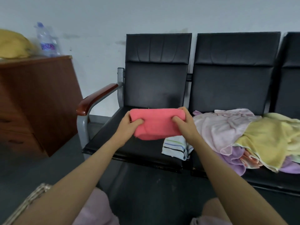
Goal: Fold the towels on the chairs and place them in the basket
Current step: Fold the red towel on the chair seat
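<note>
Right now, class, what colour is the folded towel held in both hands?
The folded towel is coral pink; head view.

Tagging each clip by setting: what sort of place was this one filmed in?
Likely an office or waiting room rather than a home. A row of joined black chairs with a metal frame stands against a bare wall, and a wooden cabinet with drawers stands beside them.
</note>
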Motion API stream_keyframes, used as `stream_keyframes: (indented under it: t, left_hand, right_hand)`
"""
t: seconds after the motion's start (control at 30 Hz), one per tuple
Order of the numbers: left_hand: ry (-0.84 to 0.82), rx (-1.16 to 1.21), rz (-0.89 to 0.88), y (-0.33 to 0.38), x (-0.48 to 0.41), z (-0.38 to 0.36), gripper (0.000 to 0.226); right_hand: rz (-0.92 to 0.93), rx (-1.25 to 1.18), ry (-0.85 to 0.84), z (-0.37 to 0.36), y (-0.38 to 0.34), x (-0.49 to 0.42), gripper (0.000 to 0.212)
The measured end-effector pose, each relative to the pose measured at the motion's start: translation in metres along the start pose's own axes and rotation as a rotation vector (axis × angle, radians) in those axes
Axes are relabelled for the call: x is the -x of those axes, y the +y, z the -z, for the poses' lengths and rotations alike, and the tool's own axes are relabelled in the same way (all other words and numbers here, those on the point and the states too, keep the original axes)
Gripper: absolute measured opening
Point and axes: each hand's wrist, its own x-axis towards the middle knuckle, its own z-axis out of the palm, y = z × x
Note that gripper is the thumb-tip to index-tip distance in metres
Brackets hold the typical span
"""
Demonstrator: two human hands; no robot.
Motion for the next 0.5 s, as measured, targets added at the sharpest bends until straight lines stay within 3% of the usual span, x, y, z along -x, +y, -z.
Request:
stream_keyframes:
  t: [0.1, 0.23, 0.4, 0.5]
  left_hand:
    - [0.045, 0.011, -0.014, 0.017, 0.005, -0.001, 0.03]
    - [0.016, -0.138, -0.053, 0.018, 0.006, 0.021, 0.042]
    - [0.071, -0.287, -0.13, 0.002, 0.014, 0.061, 0.031]
    - [0.091, -0.069, 0.051, -0.022, 0.021, 0.103, 0.051]
  right_hand:
    - [0.013, 0.068, 0.098, -0.006, -0.022, 0.003, 0.022]
    - [0.071, 0.183, 0.081, -0.015, -0.035, 0.011, 0.039]
    - [0.135, 0.215, -0.14, -0.057, -0.032, 0.007, 0.043]
    - [0.026, 0.152, -0.331, -0.096, -0.03, -0.004, 0.051]
